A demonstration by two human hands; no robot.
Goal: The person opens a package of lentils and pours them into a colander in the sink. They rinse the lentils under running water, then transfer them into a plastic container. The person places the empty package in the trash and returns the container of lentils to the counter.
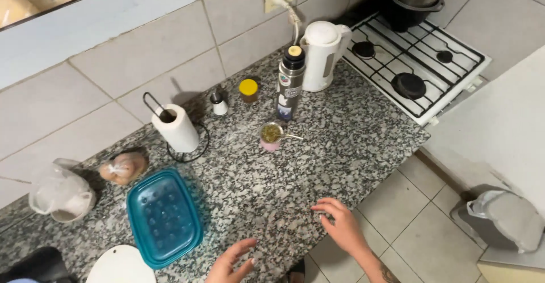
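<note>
Head view: looks down on a speckled granite counter (318, 147) with both hands at its near edge.
Right hand: the right hand (339, 221) lies palm down on the counter edge, fingers spread and slightly curled, pinching nothing; a tattoo shows on the forearm.
Left hand: the left hand (230, 263) hovers low at the bottom of the frame, fingers loosely parted, empty, just over the granite.
Nearest thing: a teal plastic container (163, 217) with a dimpled lid sits flat on the counter, near the left hand but apart from it.
Beside it: a white round board (120, 266) lies at the bottom edge, just beside the container.
Middle of counter: a small pink cup (271, 136) filled with green herb, with a metal straw, stands well apart from both hands.
Behind the cup: a tall steel flask (290, 83) stands upright, next to a white electric kettle (322, 56) plugged into the wall.
Along the wall: a yellow-lidded jar (248, 90), a small shaker (218, 103), and a paper towel roll (176, 127) on a wire stand.
Far left: a bagged loaf (123, 167) and a white plastic bag (61, 194).
Right: a white gas stove (417, 61) with a dark pot (411, 2).
</note>
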